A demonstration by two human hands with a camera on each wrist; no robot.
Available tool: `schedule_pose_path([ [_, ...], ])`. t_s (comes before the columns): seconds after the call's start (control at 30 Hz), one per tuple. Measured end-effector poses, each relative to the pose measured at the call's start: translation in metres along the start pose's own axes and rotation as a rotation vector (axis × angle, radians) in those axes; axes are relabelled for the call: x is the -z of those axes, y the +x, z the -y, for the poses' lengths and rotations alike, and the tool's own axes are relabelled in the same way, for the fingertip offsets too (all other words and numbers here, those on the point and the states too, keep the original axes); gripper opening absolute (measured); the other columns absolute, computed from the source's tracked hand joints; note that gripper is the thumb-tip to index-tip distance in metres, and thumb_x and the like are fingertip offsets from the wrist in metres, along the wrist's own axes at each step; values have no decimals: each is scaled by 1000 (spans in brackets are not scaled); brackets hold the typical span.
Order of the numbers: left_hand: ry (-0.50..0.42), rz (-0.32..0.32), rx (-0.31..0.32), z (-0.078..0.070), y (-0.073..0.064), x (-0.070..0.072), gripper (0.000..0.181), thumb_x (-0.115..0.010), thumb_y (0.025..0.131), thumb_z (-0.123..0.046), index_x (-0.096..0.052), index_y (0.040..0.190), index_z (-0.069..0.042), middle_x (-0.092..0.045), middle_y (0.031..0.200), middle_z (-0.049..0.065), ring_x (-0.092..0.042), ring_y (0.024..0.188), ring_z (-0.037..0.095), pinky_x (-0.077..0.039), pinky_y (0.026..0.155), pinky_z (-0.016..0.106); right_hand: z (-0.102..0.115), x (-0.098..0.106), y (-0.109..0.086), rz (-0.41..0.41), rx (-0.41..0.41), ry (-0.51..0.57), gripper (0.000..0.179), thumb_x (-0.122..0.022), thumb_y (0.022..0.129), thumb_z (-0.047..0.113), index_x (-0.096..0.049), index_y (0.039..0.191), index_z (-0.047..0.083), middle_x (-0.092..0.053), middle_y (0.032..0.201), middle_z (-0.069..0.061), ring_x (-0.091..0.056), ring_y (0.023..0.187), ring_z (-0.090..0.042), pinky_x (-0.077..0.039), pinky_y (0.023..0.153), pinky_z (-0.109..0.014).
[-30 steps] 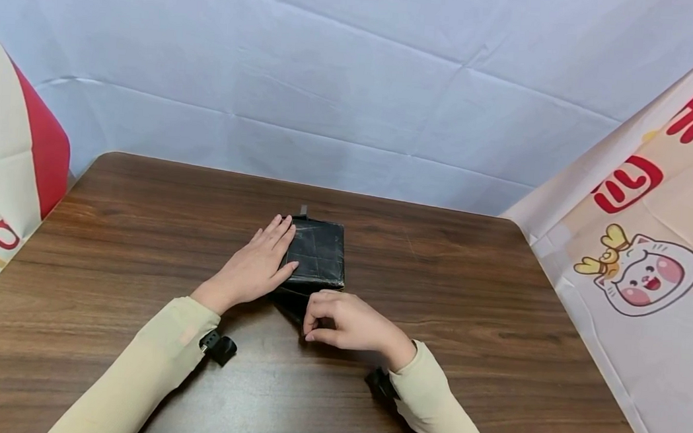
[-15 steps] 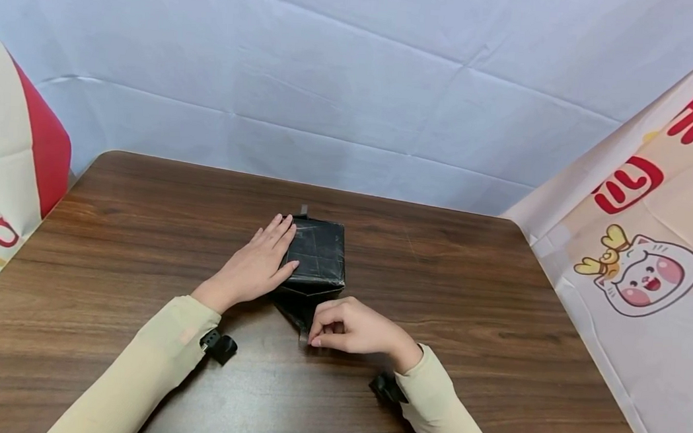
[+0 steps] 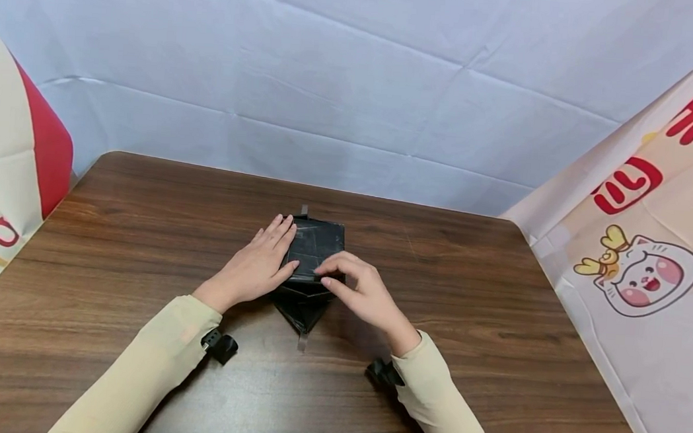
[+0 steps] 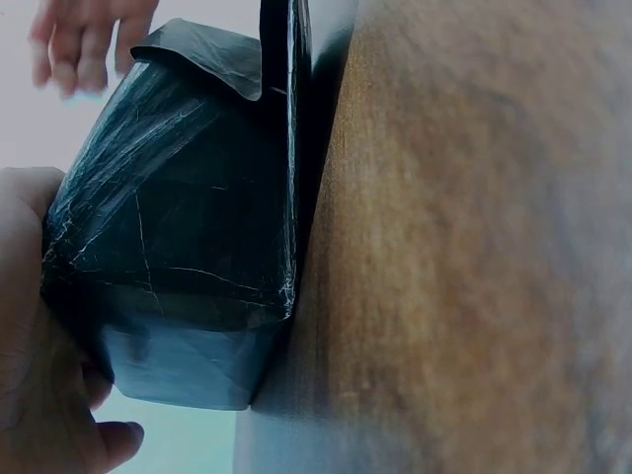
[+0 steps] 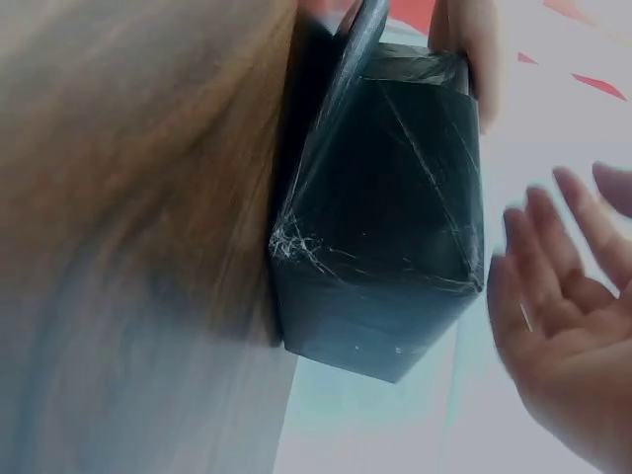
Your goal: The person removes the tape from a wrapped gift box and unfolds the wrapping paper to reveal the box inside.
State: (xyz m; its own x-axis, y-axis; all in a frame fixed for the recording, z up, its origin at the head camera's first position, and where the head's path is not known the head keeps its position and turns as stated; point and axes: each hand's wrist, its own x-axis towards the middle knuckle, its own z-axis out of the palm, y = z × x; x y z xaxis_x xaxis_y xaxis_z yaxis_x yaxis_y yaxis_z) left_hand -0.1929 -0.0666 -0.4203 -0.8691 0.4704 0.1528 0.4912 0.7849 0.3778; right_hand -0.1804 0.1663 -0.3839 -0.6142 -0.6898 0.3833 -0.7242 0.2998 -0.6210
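Observation:
A box wrapped in black paper (image 3: 316, 241) lies on the wooden table in the head view. Its near end has a loose triangular flap (image 3: 300, 312), point toward me and low by the table, with a strip of clear tape (image 3: 302, 343) at its tip. My left hand (image 3: 254, 264) rests on the box's left side, fingers straight and spread. Above the near right part of the top is my right hand (image 3: 363, 287), fingers loosely bent and empty. In the right wrist view that same hand (image 5: 568, 296) is apart from the black box (image 5: 395, 188).
A second tape strip (image 3: 304, 210) sticks out at the box's far end. The brown wooden table (image 3: 495, 318) extends all around it. White cloth (image 3: 331, 76) hangs behind, and a printed banner (image 3: 647, 261) stands at the right.
My right hand has let go of the taped flap tip and moved up and away from me, over the box top. The flap is now fully visible. My left hand has stayed put.

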Motion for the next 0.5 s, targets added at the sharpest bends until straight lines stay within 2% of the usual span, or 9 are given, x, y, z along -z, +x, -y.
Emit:
schedule_pose_path([
  [0.07,0,4,-1,0,0,0,66,-37,102,-38,-14,150,2,-3,157,15,3,144,27,-15,113,49,-2,0,4,-2,-54,-65,21,-59,94,8,-65,114,5,-59,122,-6,-56,105,-17,-48,76,-34],
  [0.13,-6,6,-5,1,0,1,66,-37,102,-38,-14,150,2,-3,157,15,4,144,27,-14,113,49,-4,0,8,31,-110,-146,29,-59,94,11,-61,123,4,-51,135,-8,-49,121,-20,-46,91,-38],
  [0.23,-15,10,-15,1,1,1,66,-37,102,-38,-14,150,1,-3,157,15,4,144,26,-13,113,49,-6,-1,12,116,-201,-258,41,-58,95,15,-53,133,1,-37,147,-13,-29,138,-26,-28,109,-44],
  [0.37,30,1,-16,0,0,3,67,-39,101,-39,-15,150,0,-4,157,14,2,144,27,-10,113,51,-2,-4,13,206,-264,-356,49,-55,97,19,-44,139,-2,-28,150,-18,-21,141,-27,-21,112,-43],
  [0.5,129,-26,25,-6,-1,6,69,-41,100,-42,-17,150,0,-9,156,14,-4,144,27,-6,113,53,6,-9,12,210,-291,-437,52,-55,97,25,-43,140,-3,-29,149,-19,-22,140,-28,-21,112,-41],
])
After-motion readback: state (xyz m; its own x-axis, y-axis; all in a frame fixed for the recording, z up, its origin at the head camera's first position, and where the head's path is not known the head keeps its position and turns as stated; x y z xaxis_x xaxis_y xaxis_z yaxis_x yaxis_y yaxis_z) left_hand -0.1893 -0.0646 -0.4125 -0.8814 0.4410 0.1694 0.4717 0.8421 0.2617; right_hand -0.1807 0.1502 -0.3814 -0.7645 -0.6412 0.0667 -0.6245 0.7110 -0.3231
